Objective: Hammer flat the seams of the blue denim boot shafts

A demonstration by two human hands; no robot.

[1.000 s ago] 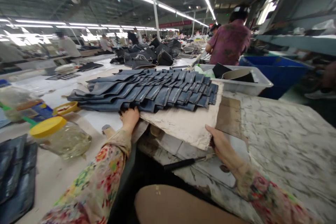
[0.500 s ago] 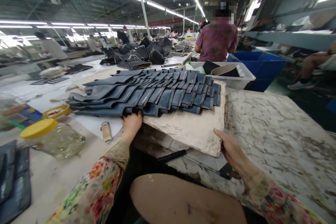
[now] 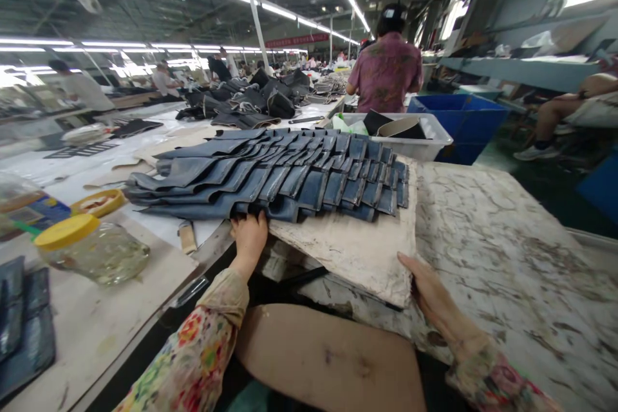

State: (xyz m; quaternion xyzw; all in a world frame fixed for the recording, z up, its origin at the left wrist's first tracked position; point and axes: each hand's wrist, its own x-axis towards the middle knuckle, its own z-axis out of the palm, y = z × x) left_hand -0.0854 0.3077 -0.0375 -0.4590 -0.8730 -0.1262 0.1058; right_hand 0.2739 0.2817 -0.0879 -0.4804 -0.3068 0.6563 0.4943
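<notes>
Overlapping rows of dark blue strips (image 3: 284, 180) lie across a pale board (image 3: 347, 244). My left hand (image 3: 250, 238) grips the board's near edge, at the left, just under the lowest strips; its fingertips are partly hidden there. At the board's near right corner, my right hand (image 3: 427, 283) is closed on the edge, thumb on top and the other fingers out of sight below. A brown rounded panel (image 3: 333, 354) is below, between my forearms.
At left are a clear jar with a yellow lid (image 3: 72, 232), a yellow dish (image 3: 99, 202) and more dark pieces (image 3: 29, 328). A stained table (image 3: 506, 251) is at right. Behind stand a white bin (image 3: 434, 136), blue bins (image 3: 458, 119) and a person (image 3: 386, 71).
The board with its strips has shifted slightly toward me, both hands still on it. The dark handled tool under the board is now more covered. The view has turned slightly right.
</notes>
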